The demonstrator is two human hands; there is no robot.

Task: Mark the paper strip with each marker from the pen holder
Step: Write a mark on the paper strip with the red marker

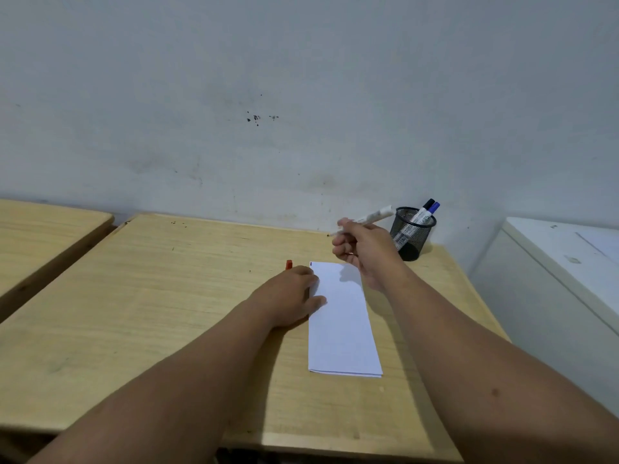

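Our left hand (294, 293) lies flat, pinning the paper strip (341, 319) on the counter (167, 296) while our right hand (365, 252) grips an uncapped marker (375, 216) above the strip's far end, near the pen holder (412, 231); loose pinning risks smearing.

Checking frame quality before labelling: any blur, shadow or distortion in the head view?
Head view: the marker in the right hand is slightly motion-blurred; that hand casts a soft shadow on the paper strip; wide-angle lens bends the table edges; lighting is dim and even, no glare.
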